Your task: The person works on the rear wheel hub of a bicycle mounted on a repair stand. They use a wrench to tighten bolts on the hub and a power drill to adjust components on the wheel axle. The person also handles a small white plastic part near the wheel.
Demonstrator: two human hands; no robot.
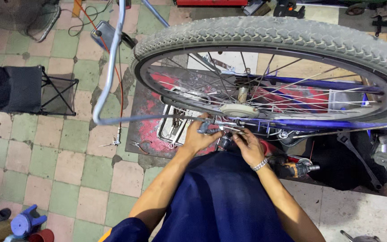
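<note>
A bicycle wheel with a grey tyre and thin spokes fills the upper right, held in a blue frame. My left hand grips a small metal tool at the axle, just below the pale hub. My right hand, with a metal bracelet on the wrist, has its fingers pinched on a small part at the axle nut beside the left hand. What the fingers hold is too small to make out.
A grey metal rack tube curves out left of the hub. A tray of tools sits on a red mat underneath. A large wrench and a power drill lie at right. A black folding stool stands left.
</note>
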